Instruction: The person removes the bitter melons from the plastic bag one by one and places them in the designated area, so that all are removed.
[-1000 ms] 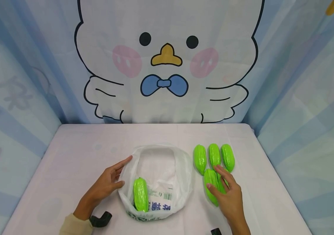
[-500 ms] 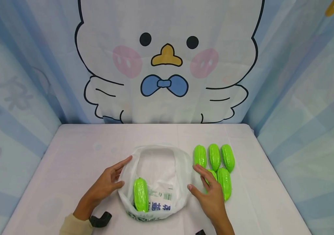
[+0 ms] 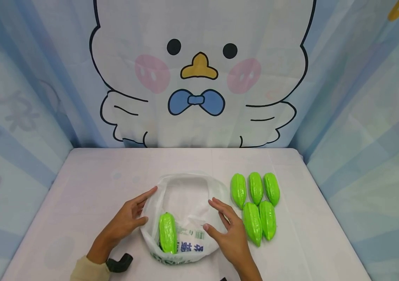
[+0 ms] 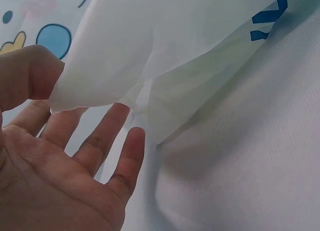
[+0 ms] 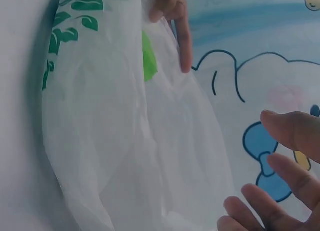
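Observation:
A white plastic bag [image 3: 219, 195] stands with its mouth wide on the table, green print along its front. Inside, on the left, lies one long green ridged vegetable-like piece [image 3: 168, 233], beside a printed barcode patch. My left hand [image 3: 129, 216] holds the bag's left rim; in the left wrist view the plastic [image 4: 115, 51] passes between thumb and fingers. Over the bag's right rim hovers my right hand [image 3: 229, 234], fingers apart and nothing between them. In the right wrist view its fingers [image 5: 272, 206] stand beside the bag wall [image 5: 115, 131].
Several more green ridged pieces [image 3: 252, 224] lie in two rows on the table, right of the bag. A black wrist mount [image 3: 120, 263] shows below the left forearm. A cartoon-printed curtain [image 3: 199, 125] hangs behind the white-covered table [image 3: 97, 175].
My right hand has moved left, away from the green pieces to the bag's right rim, with nothing in it. The left hand has stayed at the bag, and the green pieces lie as before.

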Action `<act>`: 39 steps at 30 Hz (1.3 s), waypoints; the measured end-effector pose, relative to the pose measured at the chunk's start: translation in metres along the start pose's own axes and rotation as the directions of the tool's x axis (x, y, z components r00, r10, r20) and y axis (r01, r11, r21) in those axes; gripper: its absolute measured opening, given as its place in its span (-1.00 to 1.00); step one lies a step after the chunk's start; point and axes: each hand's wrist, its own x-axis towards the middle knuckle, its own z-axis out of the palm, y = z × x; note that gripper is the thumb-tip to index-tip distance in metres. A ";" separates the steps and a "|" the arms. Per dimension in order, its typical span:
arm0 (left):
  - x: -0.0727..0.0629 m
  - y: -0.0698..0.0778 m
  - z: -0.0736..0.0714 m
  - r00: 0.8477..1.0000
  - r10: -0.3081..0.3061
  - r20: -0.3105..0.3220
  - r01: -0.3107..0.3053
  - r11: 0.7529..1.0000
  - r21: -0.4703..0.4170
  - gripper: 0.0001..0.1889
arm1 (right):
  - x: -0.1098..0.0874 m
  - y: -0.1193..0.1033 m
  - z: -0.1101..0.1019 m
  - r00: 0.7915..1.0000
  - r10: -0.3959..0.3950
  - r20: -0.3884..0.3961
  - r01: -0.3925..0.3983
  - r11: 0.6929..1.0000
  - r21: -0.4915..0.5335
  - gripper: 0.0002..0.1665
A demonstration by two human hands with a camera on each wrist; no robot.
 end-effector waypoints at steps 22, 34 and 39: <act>0.001 0.000 0.000 1.000 0.028 0.005 -0.028 0.999 -0.017 -0.05 | -0.003 0.003 0.057 0.972 -0.009 0.237 0.002 1.000 0.029 -0.30; 0.000 -0.002 0.000 0.999 0.042 0.015 -0.042 0.998 -0.038 -0.07 | -0.006 0.004 0.077 0.948 -0.076 0.309 0.101 0.993 -0.064 -0.34; 0.000 -0.001 0.000 0.998 0.055 0.016 -0.055 0.998 -0.028 -0.07 | -0.006 0.006 0.082 0.943 -0.092 0.319 0.141 0.981 -0.133 -0.35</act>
